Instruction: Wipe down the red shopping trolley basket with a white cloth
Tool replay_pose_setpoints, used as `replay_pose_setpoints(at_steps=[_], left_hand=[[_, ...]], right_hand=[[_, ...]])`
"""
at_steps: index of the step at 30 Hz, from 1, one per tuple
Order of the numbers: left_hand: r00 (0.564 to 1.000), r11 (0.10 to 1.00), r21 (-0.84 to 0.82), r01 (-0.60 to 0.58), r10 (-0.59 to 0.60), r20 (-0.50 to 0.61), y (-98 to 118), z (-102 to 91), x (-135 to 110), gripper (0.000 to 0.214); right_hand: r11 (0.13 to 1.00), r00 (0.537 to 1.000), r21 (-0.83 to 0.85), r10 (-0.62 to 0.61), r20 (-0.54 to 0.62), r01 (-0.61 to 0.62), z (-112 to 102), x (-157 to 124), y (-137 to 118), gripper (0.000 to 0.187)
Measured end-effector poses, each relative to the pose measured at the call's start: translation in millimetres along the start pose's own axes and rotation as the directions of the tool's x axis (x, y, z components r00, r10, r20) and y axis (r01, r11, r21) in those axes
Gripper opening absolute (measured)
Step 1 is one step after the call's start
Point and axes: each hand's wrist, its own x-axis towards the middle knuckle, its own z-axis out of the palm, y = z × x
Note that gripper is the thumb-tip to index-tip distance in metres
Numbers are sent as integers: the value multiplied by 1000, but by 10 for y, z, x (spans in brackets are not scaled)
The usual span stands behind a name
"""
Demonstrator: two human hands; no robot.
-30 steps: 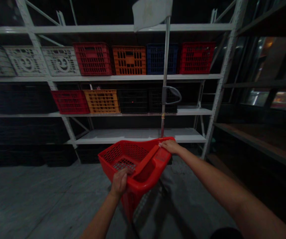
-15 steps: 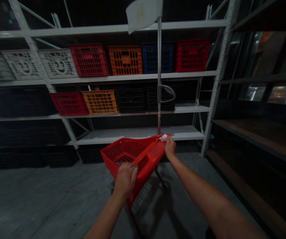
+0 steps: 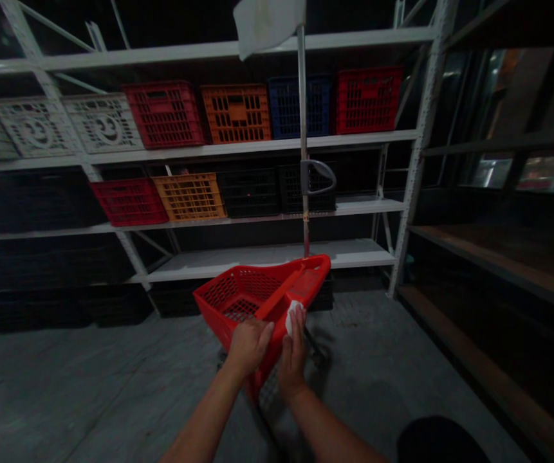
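Observation:
A small red plastic shopping cart [image 3: 242,283] with a perforated basket stands in front of me. My left hand [image 3: 248,344] is closed over the near left end of its handle rim, thumb on top. My right hand [image 3: 293,350] presses a crumpled white tissue [image 3: 295,313] against the middle of the handle side, fingers fairly straight and close together. The two hands are close but apart. From the cart's far right side rises a metal pole [image 3: 302,96] with a grey loop grip [image 3: 320,178] and a white flag [image 3: 269,26] on top.
Behind the cart stands a white metal rack [image 3: 238,151] with several plastic crates, among them an orange crate [image 3: 235,114], a blue crate [image 3: 299,106] and a yellow crate [image 3: 190,198]. Dark shelving [image 3: 489,257] runs along the right. The floor [image 3: 88,379] is grey concrete.
My right hand has slid with the tissue from the handle's far right corner toward me and left, near my left hand. The left hand keeps its hold; the view shifted slightly.

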Motion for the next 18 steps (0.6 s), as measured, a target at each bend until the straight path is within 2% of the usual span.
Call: replay_pose_setpoints(at_steps=[4,7,9,12,16,18], left_hand=[[998,998,-15,-55,55,-8,-69,-30,-57,49],[996,995,-39,-93,93,-3,-137,-87,-120,48],[994,992,-59,-112,113,-2,-190,-132,-169,47],[991,989,-76,-130,130,5,-277,-200,-237,47],[992,989,-87,-119,121,24,-395,-274,-296,47],[990,986,-104,-133,137,36,-458,-308,-312,48]], right_hand=[[991,989,106,96,-115,-83,-46,379,80,43],[993,979,88,98,-179,-84,-119,708,225,43],[998,985,27,62,-162,-59,-191,919,386,43],[996,996,-71,53,-66,-57,-348,1222,680,44],[945,980,-285,185,66,-160,-637,1642,933,44],[893,979,-414,204,28,-174,-770,1831,923,43]])
